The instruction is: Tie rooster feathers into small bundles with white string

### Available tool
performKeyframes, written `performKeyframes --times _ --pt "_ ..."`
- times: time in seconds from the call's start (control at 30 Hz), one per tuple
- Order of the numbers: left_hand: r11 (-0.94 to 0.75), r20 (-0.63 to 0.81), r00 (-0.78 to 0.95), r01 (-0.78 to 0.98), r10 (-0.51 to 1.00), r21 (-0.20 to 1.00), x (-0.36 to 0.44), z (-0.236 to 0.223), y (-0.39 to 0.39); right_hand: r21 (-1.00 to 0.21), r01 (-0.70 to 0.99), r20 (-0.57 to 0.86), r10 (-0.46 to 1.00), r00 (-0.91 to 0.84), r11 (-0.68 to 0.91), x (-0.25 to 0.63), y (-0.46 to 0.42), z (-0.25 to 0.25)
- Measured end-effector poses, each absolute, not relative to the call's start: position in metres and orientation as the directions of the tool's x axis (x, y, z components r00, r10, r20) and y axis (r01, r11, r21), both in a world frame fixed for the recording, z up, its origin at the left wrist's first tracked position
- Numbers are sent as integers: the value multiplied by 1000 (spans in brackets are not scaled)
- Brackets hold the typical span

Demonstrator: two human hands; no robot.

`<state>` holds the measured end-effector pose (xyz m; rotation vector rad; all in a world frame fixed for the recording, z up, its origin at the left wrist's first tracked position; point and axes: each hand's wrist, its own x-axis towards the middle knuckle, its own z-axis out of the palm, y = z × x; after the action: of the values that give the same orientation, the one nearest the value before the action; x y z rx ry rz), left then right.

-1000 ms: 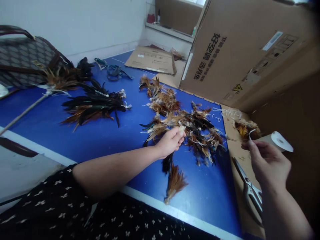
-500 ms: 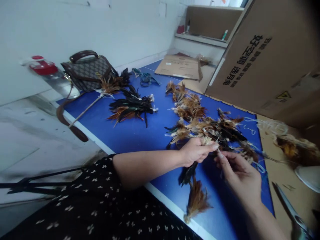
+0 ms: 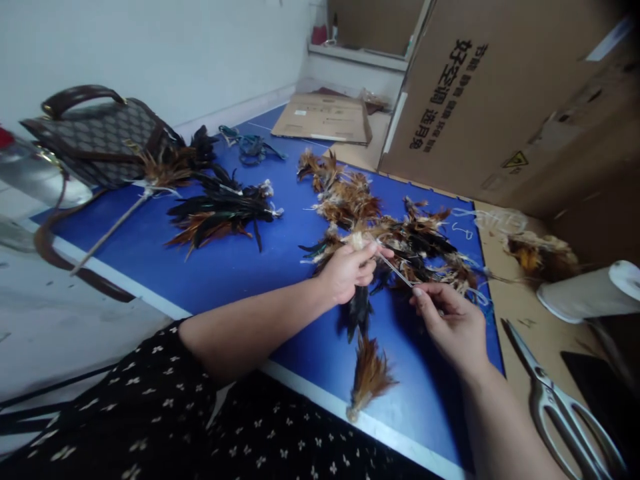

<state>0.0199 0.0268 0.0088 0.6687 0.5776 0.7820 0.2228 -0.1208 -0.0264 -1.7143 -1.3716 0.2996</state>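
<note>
My left hand is closed around a bundle of dark feathers, whose pale quill ends stick up above the thumb. A thin white string runs taut from that bundle to my right hand, which pinches its other end between thumb and fingers. Behind both hands lies a heap of brown and black feather bunches. Nearer the front edge of the blue table rests a single brown feather bunch, below the feathers in my left hand.
Scissors and a white spool lie on cardboard at the right. More black feathers, a feathered stick, a handbag and a bottle are at the left. A big cardboard box stands behind.
My right hand has drawn away from my left, and the string now stretches straight between them. The view has turned right, showing more of the scissors and the spool.
</note>
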Motion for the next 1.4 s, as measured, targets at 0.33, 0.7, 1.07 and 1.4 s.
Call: performKeyframes --times 0.33,0.7,1.07,1.4 --pt "551 -229 611 -412 758 725 17 7 33 -427 877 521 732 439 -222 335 -141 -17" --pt "528 -210 652 -339 729 779 17 4 23 -209 978 730 663 165 -14 291 -128 -24" --pt "546 -262 693 -224 671 807 22 0 10 -769 626 541 658 524 134 248 -115 -26" --pt "545 -260 707 -208 657 812 22 0 6 -946 239 323 657 681 218 258 -126 -7"
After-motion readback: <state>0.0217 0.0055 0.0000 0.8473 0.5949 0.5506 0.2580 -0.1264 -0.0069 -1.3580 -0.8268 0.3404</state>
